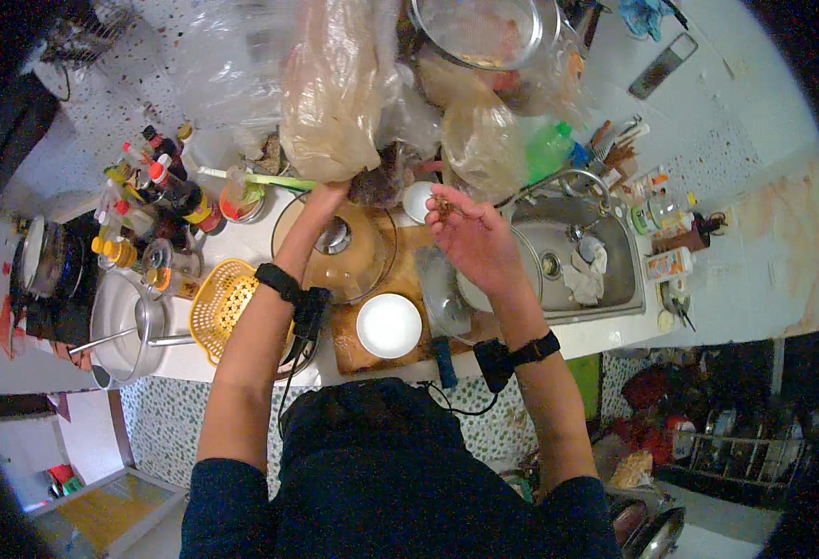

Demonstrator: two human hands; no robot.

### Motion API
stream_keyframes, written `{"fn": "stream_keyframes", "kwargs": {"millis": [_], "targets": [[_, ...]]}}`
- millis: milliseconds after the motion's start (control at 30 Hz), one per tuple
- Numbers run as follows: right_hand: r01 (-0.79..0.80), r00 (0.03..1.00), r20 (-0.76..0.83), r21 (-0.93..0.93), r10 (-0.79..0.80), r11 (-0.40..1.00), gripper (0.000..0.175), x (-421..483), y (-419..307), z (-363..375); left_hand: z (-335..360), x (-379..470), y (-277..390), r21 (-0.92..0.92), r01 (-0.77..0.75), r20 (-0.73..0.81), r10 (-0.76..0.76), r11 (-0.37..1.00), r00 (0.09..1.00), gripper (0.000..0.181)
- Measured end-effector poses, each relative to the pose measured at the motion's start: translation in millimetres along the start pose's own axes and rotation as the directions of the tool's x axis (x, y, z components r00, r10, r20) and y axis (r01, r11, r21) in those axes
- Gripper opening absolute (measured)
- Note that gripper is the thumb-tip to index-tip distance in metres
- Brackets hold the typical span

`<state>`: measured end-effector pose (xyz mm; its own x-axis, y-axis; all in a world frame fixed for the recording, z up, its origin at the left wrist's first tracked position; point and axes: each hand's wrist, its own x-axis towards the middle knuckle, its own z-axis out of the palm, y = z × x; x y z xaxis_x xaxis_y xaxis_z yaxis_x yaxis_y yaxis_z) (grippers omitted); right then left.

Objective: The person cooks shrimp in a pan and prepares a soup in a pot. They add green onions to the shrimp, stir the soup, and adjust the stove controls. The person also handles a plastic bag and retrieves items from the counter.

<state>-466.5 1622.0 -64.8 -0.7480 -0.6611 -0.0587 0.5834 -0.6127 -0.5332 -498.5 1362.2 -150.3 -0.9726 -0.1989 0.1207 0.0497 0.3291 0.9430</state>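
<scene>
My right hand (476,237) is raised over the board's right side, palm up with fingers curled. It holds some small brown dried pieces (444,204), too small to name surely. Just behind its fingertips stands a small white bowl (416,202). My left hand (334,193) reaches forward above a glass pot lid (364,262). Its fingers are hidden by a hanging translucent plastic bag (332,133), so its grip is not visible. Nearer my body a white bowl (389,326) sits on the wooden cutting board (348,349). A cleaver (444,297) lies right of it, partly under clear lids or bowls.
A yellow plastic basket (207,318) and a large metal pan (112,332) are at the left, with several sauce bottles (179,192) behind. The steel sink (612,279) with its faucet (602,192) lies right, holding a white cloth (585,272). More plastic bags (483,140) hang behind.
</scene>
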Motion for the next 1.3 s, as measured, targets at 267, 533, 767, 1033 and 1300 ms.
{"fn": "stream_keyframes", "kwargs": {"millis": [267, 533, 767, 1033, 1300], "targets": [[-0.008, 0.982, -0.188, -0.199, -0.030, 0.980, 0.032, -23, 20, -7, -16, -37, 40, 0.372, -0.115, -0.049, 0.144, 0.921, 0.988, 0.043], [-0.139, 0.959, -0.277, -0.285, 0.058, 0.948, 0.014, -33, 62, -2, 12, -145, 93, 0.111, -0.208, 0.265, 0.173, 0.972, 0.949, 0.027], [-0.195, 0.960, -0.276, -0.527, 0.050, 0.827, 0.016, -49, 87, 7, 15, -164, 86, 0.135, -0.291, 0.164, 0.268, 0.947, 0.949, 0.019], [-0.238, 0.959, -0.257, -0.485, 0.123, 0.842, 0.023, -63, 90, -3, 14, -179, 83, 0.308, -0.238, 0.272, 0.155, 0.921, 0.950, 0.021], [-0.263, 0.942, -0.319, -0.515, 0.103, 0.816, 0.020, -67, 95, -12, 20, -192, 82, 0.274, -0.314, 0.247, 0.249, 0.909, 0.936, 0.023]]}}
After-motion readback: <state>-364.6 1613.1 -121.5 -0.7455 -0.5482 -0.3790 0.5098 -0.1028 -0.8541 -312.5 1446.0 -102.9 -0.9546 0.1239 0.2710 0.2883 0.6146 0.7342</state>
